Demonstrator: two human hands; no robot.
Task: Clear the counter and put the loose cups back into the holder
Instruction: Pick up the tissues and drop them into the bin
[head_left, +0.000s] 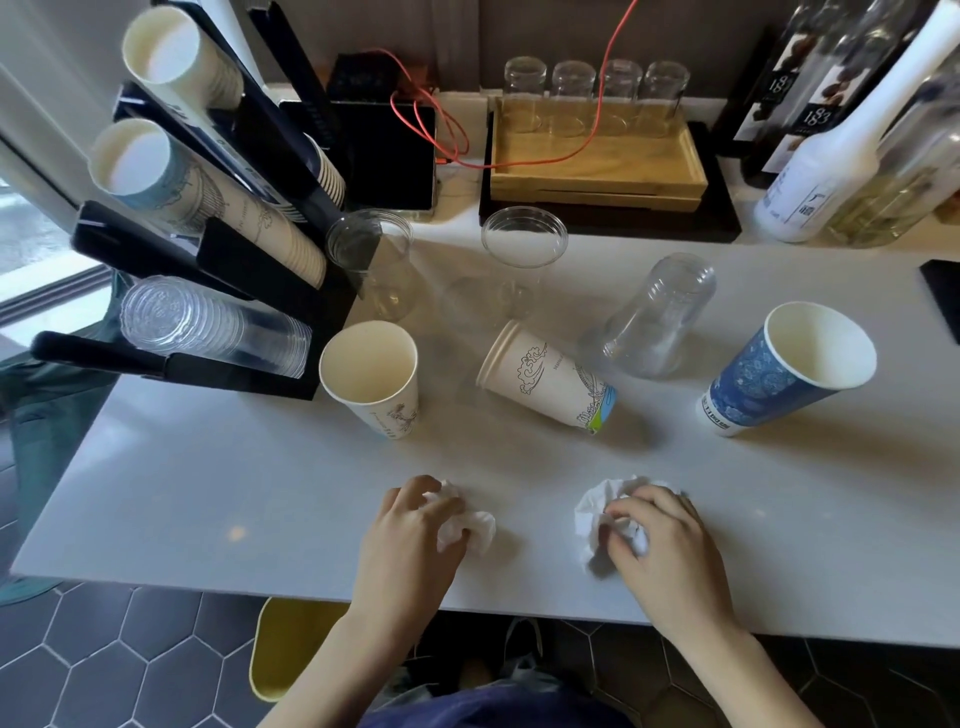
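Observation:
My left hand grips a crumpled white tissue on the near part of the white counter. My right hand grips a second crumpled tissue. Beyond them a cream paper cup stands upright, a printed paper cup lies on its side, and a blue paper cup stands at the right. Three clear plastic cups are further back: one upright, one overturned, one by the holder. The black cup holder at the left carries stacked paper and clear cups.
A wooden tray with several upturned glasses stands at the back. Bottles crowd the back right corner. A black device with a red cable sits behind the holder. A yellow bin stands on the tiled floor below the counter's near edge.

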